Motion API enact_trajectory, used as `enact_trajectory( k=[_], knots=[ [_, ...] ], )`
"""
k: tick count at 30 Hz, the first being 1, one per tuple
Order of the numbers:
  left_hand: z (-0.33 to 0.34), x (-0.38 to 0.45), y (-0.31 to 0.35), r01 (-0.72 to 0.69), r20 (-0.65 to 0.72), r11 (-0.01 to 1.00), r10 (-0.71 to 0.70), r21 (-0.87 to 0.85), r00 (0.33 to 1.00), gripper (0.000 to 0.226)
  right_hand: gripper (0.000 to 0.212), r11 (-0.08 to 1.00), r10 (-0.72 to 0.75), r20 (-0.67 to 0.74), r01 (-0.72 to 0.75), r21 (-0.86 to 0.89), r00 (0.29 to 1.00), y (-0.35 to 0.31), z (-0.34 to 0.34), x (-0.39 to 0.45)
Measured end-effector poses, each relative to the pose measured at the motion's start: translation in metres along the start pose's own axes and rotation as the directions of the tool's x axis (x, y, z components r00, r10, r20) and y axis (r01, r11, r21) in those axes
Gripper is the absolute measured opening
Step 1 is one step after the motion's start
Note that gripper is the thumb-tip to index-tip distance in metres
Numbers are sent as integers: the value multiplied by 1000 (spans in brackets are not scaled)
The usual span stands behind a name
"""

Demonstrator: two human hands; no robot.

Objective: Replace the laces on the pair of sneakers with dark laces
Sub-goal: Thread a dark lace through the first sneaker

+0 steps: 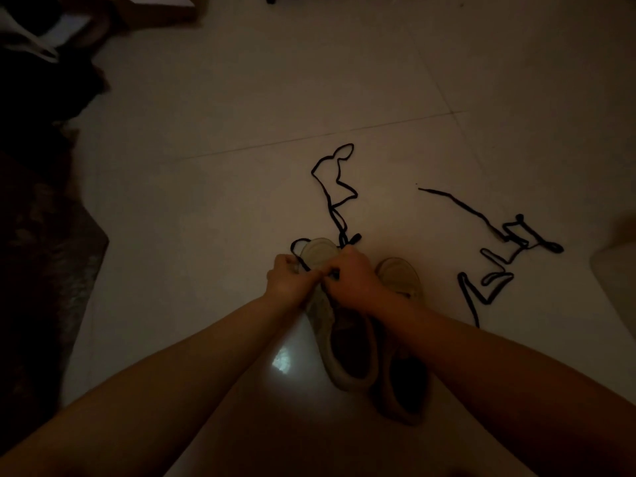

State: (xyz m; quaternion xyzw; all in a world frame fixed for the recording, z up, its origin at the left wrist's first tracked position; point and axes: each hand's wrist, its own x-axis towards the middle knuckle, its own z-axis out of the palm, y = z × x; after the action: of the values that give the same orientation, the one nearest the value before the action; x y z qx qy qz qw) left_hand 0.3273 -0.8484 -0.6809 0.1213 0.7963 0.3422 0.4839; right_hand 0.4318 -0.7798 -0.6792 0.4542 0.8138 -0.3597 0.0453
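Both hands, left (290,278) and right (351,277), pinch a dark lace (335,187) over the near shoe (339,335) on the floor, seemingly threading its front eyelets. Next it must cross upward; the second lace (495,263) waits beside the other shoe (401,280).

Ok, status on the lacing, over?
Both hands, left and right, pinching dark lace at left sneaker. Second lace loose on floor. Nothing blocking.
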Motion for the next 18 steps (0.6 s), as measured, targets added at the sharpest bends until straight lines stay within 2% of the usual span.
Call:
enact_trajectory(
  k=[3,10,12,14,16,18],
  knots=[
    [0,-1,0,-34,-32,998,35,50,999,57,19,999,3,75,0,-46,997,-3,-11,-2],
    [0,3,-1,-95,-27,995,95,22,995,44,17,981,78,213,-114,159,974,21,-59,-32],
    [0,4,-2,-115,-26,992,117,52,993,49,12,925,81,236,-161,344,968,35,-75,-49],
    [1,2,-3,-186,-23,972,192,142,981,55,12,819,92,270,-227,527,958,43,-82,-64],
    [2,-8,-3,-357,-31,869,390,343,920,54,11,769,107,307,-275,578,946,45,-77,-71],
    [3,-20,-3,-546,33,636,635,545,772,42,12,774,91,331,-276,569,939,42,-74,-71]
  ],
)
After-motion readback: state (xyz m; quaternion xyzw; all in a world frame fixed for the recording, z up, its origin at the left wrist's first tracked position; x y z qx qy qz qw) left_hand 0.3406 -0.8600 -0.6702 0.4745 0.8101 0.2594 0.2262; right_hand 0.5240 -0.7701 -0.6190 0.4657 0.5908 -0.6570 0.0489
